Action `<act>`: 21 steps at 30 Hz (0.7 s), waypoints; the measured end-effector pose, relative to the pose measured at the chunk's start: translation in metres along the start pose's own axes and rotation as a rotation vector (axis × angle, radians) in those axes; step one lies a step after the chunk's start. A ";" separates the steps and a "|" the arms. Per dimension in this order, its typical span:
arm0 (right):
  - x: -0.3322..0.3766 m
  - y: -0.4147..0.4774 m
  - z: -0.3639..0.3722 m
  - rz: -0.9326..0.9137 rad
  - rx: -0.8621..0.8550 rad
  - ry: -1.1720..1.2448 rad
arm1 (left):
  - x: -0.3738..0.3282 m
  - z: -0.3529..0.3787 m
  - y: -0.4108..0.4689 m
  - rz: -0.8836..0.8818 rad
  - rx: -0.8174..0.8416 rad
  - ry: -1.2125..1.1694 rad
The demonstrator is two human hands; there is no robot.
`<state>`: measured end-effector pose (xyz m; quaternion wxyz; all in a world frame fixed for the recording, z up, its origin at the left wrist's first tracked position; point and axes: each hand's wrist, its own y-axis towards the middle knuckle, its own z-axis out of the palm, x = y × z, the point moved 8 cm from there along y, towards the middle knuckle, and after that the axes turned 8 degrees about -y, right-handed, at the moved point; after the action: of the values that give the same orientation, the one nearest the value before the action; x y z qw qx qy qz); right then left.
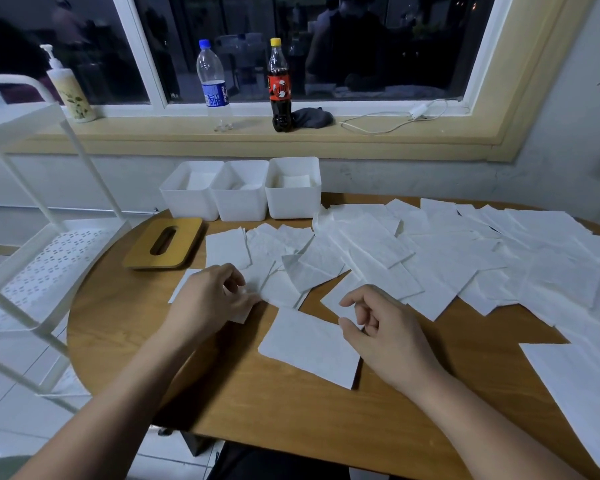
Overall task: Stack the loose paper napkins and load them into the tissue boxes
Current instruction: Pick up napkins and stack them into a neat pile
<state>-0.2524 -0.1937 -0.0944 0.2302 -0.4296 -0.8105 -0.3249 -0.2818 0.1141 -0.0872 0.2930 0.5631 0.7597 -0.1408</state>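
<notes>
Several loose white paper napkins (pixel 430 258) lie spread over the middle and right of the round wooden table (pixel 243 403). One flat napkin (pixel 305 344) lies nearest me between my hands. My left hand (pixel 208 299) pinches the corner of a napkin (pixel 246 308) at the left of the spread. My right hand (pixel 381 327) hovers with loosely curled fingers at the near napkin's right corner and holds nothing. Three open white tissue boxes (pixel 239 202) stand in a row at the table's far edge, each with napkins inside. A wooden slotted lid (pixel 163 242) lies left of the napkins.
A white metal trolley (pixel 42 258) stands close to the table's left side. On the window sill behind are a pump bottle (pixel 71 91), a clear water bottle (pixel 215 84), a dark soda bottle (pixel 279 88), a dark cloth and a white cable.
</notes>
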 end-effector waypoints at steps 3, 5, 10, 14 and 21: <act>0.003 0.000 0.004 -0.026 0.018 0.002 | 0.000 0.003 -0.004 0.002 -0.024 0.055; 0.004 -0.001 0.005 -0.038 0.023 0.004 | -0.003 0.005 -0.006 0.017 -0.056 0.109; 0.006 -0.002 0.005 -0.046 0.025 0.033 | -0.005 0.007 -0.003 0.024 -0.053 0.149; 0.004 -0.001 0.005 -0.043 0.025 0.035 | 0.001 0.002 0.000 0.003 -0.016 0.187; 0.004 -0.001 0.008 -0.053 0.034 0.043 | -0.005 0.006 -0.009 0.041 -0.012 0.158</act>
<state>-0.2562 -0.1856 -0.0974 0.2459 -0.3969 -0.8219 -0.3264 -0.2871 0.1041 -0.0903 0.2382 0.5862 0.7697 -0.0853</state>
